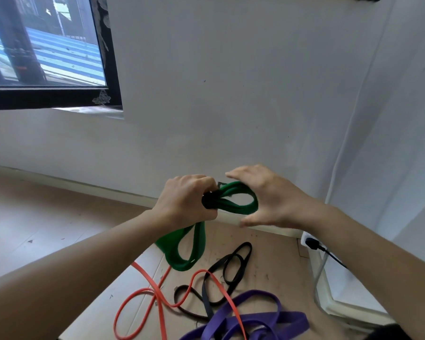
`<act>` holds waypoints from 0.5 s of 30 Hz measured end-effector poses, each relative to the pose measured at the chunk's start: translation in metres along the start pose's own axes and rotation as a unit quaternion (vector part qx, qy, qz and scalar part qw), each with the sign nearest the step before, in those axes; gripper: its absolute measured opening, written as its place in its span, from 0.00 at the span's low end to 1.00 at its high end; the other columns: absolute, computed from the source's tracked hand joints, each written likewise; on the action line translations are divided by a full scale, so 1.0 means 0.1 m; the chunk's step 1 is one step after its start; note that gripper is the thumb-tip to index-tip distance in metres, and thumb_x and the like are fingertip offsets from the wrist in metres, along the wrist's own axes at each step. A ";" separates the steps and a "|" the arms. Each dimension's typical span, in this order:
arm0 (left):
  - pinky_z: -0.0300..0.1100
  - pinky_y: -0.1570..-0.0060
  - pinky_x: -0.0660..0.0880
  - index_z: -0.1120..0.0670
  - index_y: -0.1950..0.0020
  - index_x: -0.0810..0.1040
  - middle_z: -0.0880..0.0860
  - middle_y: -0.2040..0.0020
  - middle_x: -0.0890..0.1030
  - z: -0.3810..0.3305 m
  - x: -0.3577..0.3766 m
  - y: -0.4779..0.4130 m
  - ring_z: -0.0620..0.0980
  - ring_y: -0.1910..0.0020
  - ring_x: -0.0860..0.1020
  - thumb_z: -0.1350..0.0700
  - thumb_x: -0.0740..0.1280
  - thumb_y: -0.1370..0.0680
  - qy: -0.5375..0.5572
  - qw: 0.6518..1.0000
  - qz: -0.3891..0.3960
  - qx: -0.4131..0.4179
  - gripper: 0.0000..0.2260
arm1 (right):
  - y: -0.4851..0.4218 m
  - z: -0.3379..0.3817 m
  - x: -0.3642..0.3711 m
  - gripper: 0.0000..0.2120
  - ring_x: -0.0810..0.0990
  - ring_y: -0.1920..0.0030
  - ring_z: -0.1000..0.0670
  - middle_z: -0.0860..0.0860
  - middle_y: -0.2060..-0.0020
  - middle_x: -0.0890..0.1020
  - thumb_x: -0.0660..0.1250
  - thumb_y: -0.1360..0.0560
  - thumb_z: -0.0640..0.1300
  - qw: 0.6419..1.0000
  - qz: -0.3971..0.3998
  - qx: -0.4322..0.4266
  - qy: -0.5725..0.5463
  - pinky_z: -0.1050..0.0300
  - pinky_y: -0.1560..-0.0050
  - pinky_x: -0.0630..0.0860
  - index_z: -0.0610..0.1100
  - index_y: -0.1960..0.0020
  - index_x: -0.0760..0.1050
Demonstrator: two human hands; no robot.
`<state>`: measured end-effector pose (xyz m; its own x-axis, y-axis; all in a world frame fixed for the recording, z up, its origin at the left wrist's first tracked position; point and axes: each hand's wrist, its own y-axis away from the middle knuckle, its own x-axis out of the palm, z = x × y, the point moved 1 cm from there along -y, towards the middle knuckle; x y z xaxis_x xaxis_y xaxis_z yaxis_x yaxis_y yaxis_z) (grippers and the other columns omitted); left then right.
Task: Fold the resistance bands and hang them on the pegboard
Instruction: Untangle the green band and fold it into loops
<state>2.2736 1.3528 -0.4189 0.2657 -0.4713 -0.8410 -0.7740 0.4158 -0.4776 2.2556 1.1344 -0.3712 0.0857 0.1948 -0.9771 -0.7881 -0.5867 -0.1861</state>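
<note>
The white wall point(231, 94) ahead is bare from the window frame point(114, 69) at left to the corner at right. The wooden floor point(47, 217) at left lies open. Under the left hand point(184, 200) a loop of the green band point(171, 246) hangs down. Below it the orange band point(201, 271), black band point(207, 300) and purple band point(287, 317) sprawl overlapping. A black plug point(311, 243) and its cable sit low at right.

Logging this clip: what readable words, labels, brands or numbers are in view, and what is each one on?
There is no readable text in this frame.
green band: plain, no print shows.
orange band, black band, purple band: no markings show.
white socket strip: no label can be made out.
</note>
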 end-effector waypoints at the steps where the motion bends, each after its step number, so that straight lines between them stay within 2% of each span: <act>1: 0.49 0.62 0.79 0.48 0.49 0.82 0.44 0.60 0.80 -0.02 -0.01 0.00 0.48 0.64 0.78 0.47 0.73 0.31 -0.005 1.000 0.001 0.006 0.13 | -0.01 0.04 0.05 0.41 0.71 0.36 0.53 0.56 0.34 0.74 0.79 0.35 0.58 0.999 -0.006 -0.022 0.036 0.55 0.38 0.73 0.51 0.26 0.67; 4: 0.48 0.64 0.79 0.48 0.47 0.83 0.44 0.59 0.80 -0.04 0.00 0.03 0.47 0.64 0.77 0.48 0.73 0.31 -0.008 1.000 0.011 0.027 0.13 | -0.04 0.08 0.13 0.24 0.75 0.48 0.51 0.54 0.47 0.79 0.76 0.31 0.52 0.997 -0.037 -0.042 0.057 0.52 0.50 0.77 0.49 0.37 0.77; 7: 0.45 0.61 0.80 0.47 0.42 0.81 0.44 0.56 0.82 -0.02 0.03 0.12 0.45 0.60 0.79 0.47 0.72 0.29 0.022 0.999 0.013 0.048 0.16 | 0.00 0.04 0.16 0.14 0.77 0.58 0.52 0.52 0.56 0.81 0.74 0.31 0.47 0.997 -0.066 -0.029 -0.038 0.49 0.56 0.77 0.47 0.46 0.81; 12: 0.40 0.53 0.73 0.44 0.36 0.74 0.43 0.50 0.77 0.01 0.19 0.30 0.45 0.55 0.74 0.37 0.70 0.31 -0.007 0.998 0.037 0.043 0.26 | 0.15 -0.03 0.19 0.13 0.82 0.60 0.54 0.55 0.59 0.83 0.76 0.31 0.41 0.983 -0.073 0.004 -0.168 0.55 0.58 0.79 0.46 0.48 0.81; 15: 0.38 0.50 0.72 0.43 0.32 0.70 0.42 0.47 0.75 0.05 0.18 0.40 0.43 0.52 0.74 0.30 0.69 0.33 0.015 0.997 0.077 -0.004 0.33 | 0.27 -0.08 0.18 0.14 0.84 0.59 0.53 0.53 0.60 0.84 0.78 0.32 0.37 0.973 -0.076 0.026 -0.216 0.53 0.56 0.81 0.44 0.48 0.81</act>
<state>2.2504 1.3644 -0.4546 0.1265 -0.4252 -0.8962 -0.8094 0.4781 -0.3410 2.2405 1.1155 -0.3951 -0.0515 0.5948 -0.8022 -0.8168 -0.4873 -0.3088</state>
